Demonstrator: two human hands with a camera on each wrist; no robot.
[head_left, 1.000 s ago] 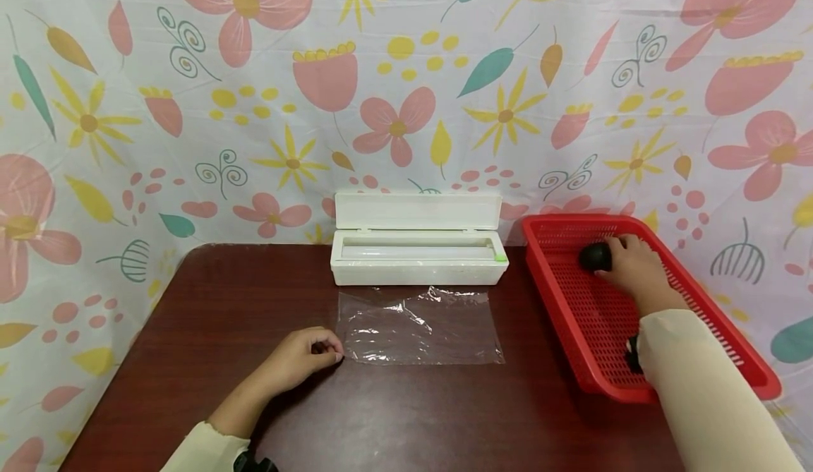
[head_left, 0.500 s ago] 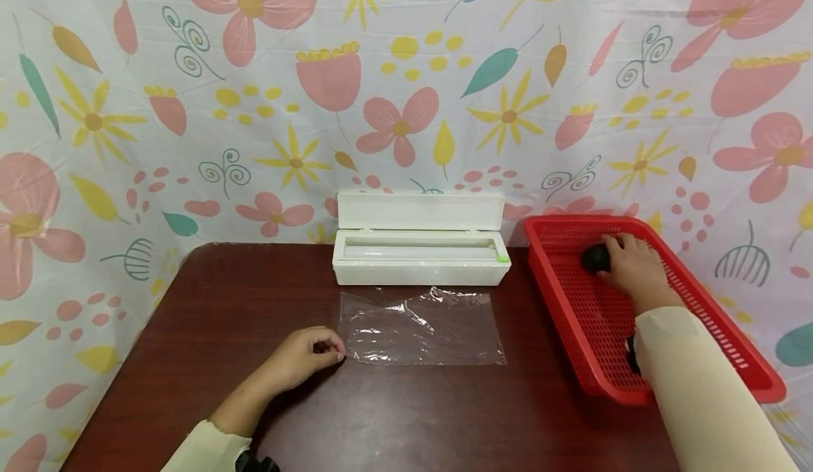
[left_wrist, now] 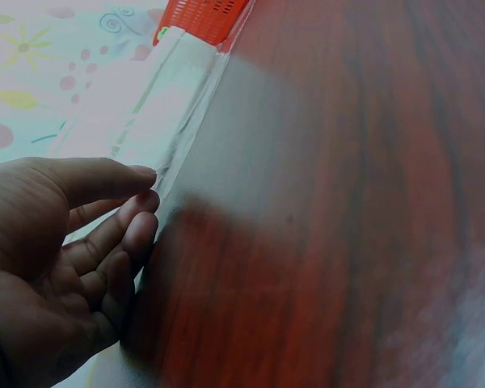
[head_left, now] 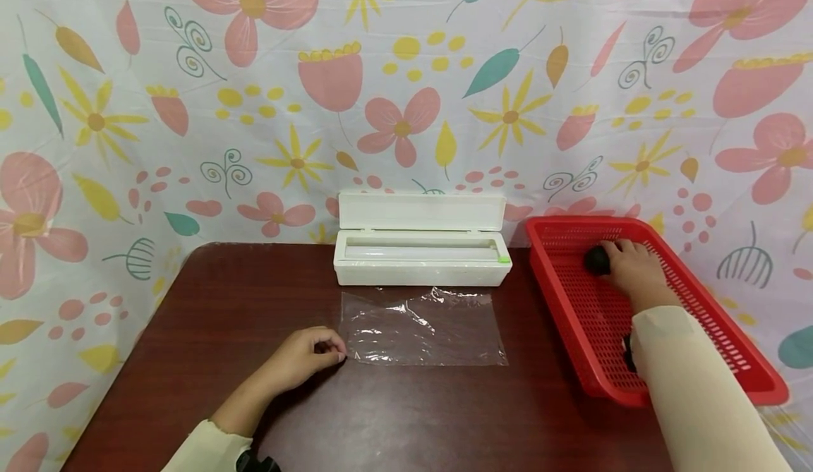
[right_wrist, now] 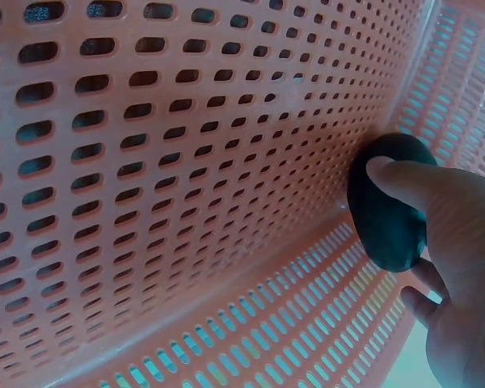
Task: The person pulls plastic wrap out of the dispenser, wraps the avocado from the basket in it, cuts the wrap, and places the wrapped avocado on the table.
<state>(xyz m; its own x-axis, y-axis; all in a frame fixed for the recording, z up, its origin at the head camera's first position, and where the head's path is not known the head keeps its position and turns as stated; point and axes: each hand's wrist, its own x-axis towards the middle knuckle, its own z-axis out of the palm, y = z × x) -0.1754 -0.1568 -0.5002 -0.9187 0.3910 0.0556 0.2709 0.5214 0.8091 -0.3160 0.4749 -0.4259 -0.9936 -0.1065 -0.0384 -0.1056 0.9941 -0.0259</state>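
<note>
Inside the far end of the red basket (head_left: 571, 317), my right hand (head_left: 635, 267) holds a dark green, egg-shaped avocado (head_left: 597, 260). The right wrist view shows the thumb laid over the top of the avocado (right_wrist: 392, 214) and fingertips curled beneath it, close to the basket's perforated base and wall. A sheet of clear plastic wrap (head_left: 422, 331) lies spread on the table, slightly wrinkled. At its near left corner, my left hand (head_left: 311, 355) pinches the edge between thumb and fingertips. In the left wrist view the other fingers of the left hand (left_wrist: 73, 250) are loosely curled.
Behind the wrap stands a white dispenser box (head_left: 422, 274) with its lid (head_left: 422, 212) raised and a roll (head_left: 419, 253) inside. The brown table (head_left: 406, 415) backs onto a flower-printed curtain (head_left: 406, 63). The basket's high rim borders the right side.
The right hand has shifted slightly with the avocado, staying inside the basket. The head view has moved a little. My left hand keeps its place at the wrap's corner.
</note>
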